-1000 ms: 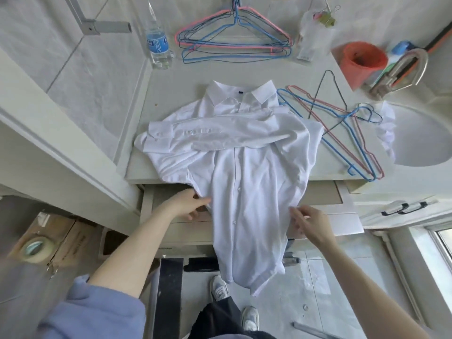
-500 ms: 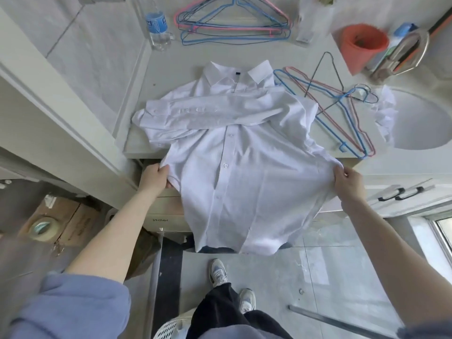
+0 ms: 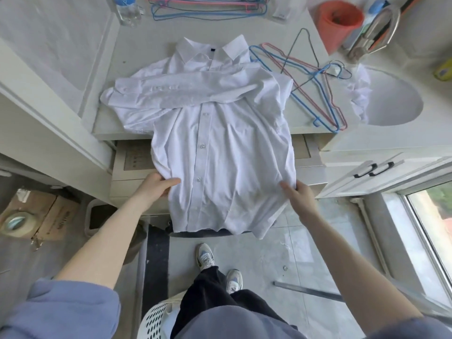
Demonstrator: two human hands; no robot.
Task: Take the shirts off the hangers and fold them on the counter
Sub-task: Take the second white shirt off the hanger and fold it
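A white button-up shirt lies front up on the pale counter, collar away from me, one sleeve folded across the chest. Its lower half hangs past the counter's front edge. My left hand grips the shirt's left side near the hem, thumb on top. My right hand pinches the right side at about the same height. Between them the lower body of the shirt is held up and spread. Several bare wire hangers lie on the counter to the right of the shirt.
More hangers and a water bottle sit at the counter's back. An orange cup and a tap stand by the sink on the right. A white laundry basket is at my feet. A cardboard box lies left.
Both hands slid down the shirt's sides toward the hem and closer together, narrowing the lower body. The view shifted nearer to the counter.
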